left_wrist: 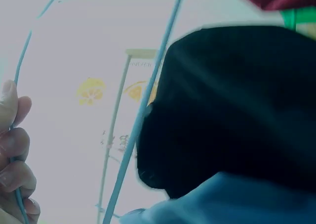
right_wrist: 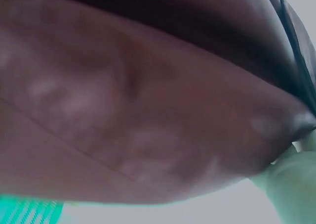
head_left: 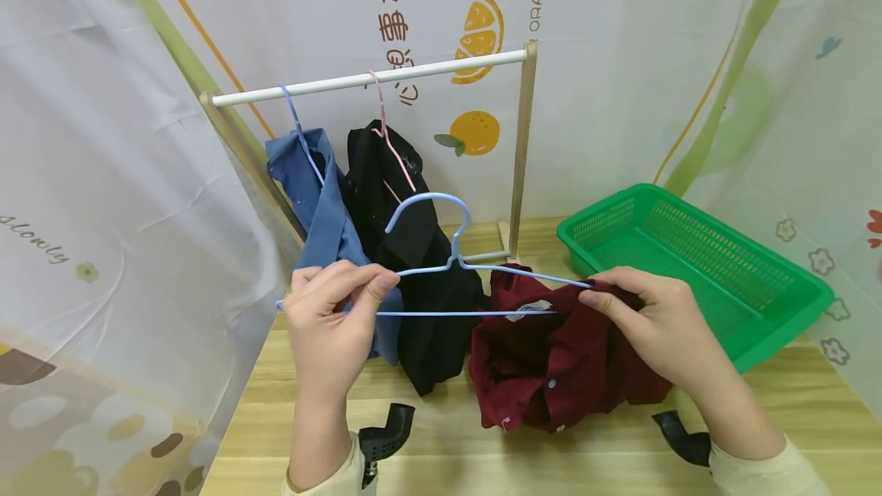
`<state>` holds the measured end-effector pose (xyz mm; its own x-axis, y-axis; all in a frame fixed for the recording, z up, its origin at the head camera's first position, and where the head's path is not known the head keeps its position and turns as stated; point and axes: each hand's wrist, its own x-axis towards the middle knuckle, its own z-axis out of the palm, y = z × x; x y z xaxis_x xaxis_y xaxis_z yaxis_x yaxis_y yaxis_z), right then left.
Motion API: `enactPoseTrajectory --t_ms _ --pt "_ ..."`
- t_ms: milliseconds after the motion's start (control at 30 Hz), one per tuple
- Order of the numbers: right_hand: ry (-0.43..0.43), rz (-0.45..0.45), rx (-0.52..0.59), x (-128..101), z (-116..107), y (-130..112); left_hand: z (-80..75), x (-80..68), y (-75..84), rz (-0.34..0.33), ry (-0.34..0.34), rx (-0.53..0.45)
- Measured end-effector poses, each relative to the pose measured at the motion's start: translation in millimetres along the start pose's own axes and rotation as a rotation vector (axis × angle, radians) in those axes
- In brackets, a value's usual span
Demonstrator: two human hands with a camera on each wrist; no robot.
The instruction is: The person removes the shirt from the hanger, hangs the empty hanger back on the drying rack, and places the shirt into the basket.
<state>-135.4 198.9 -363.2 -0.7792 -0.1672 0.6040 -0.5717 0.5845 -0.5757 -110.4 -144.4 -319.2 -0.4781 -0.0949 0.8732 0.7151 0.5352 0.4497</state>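
Observation:
A light blue clothes hanger (head_left: 454, 255) is held up level, hook upward, over the table. My left hand (head_left: 334, 320) pinches its left arm between thumb and fingers; in the left wrist view the fingers curl round the thin wire. At the other end, my right hand (head_left: 658, 316) grips a maroon shirt (head_left: 572, 373) together with the hanger's right end, which goes inside the shirt's neck. The shirt hangs bunched below, its buttons and a white label showing. Maroon cloth (right_wrist: 148, 110) fills most of the right wrist view, hiding the fingertips.
Behind stands a rack with a white rail (head_left: 455, 65). A blue garment (head_left: 327, 205) hangs there on a blue hanger, beside a black garment (head_left: 437, 327) on a pink hanger (head_left: 394, 148). A green basket (head_left: 751, 251) sits at the right on the wooden table (head_left: 441, 442).

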Motion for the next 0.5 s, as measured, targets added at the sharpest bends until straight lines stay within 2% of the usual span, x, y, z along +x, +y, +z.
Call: enactPoseTrajectory --t_ms 133,267,333,400,500 --pt "0.0 -0.092 -0.067 9.3 -6.2 6.0 -9.3 11.9 1.4 0.021 0.0 0.054" --pt "0.057 -0.161 -0.127 19.2 -8.3 19.4 -18.5 21.6 2.4 0.012 0.048 0.123" --pt "0.099 -0.141 -0.163 21.2 -8.7 27.1 -23.1 24.8 3.1 -0.018 0.089 0.153" --pt "0.116 -0.08 -0.186 20.5 -8.8 34.0 -27.0 26.7 4.4 -0.052 0.121 0.175" --pt "0.039 0.034 -0.21 18.7 -3.8 42.7 -32.7 28.1 6.1 -0.094 0.143 0.198"
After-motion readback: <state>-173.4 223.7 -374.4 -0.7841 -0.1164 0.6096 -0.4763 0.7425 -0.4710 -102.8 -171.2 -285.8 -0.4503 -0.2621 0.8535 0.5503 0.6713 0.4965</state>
